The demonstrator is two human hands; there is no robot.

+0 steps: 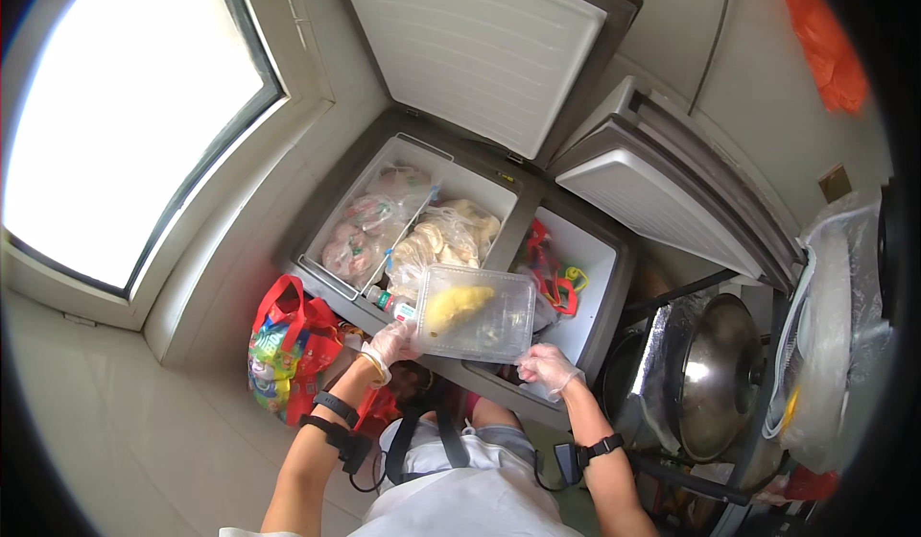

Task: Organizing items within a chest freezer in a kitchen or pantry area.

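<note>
A clear plastic food container point(507, 314) with a yellow piece of food point(457, 307) inside is held level over the front of an open chest freezer point(432, 373). My left hand point(393, 343), in a clear disposable glove, grips its lower left corner. At the lower right corner is my right hand point(545, 368), gloved the same way, its fingers closed at the rim. Behind the container, the larger compartment holds bags of pale food point(439, 242) and a wire-framed basket with bags of pinkish food point(360, 231). A bottle with a green and white label point(388, 301) lies near my left hand.
Two freezer lids point(482, 40) point(655, 206) stand raised at the back. The smaller compartment holds bags with red handles point(561, 292). A colourful shopping bag point(288, 353) is at the left, beside the freezer. A rack with a metal wok lid point(719, 378) stands at the right. A window point(129, 119) is at upper left.
</note>
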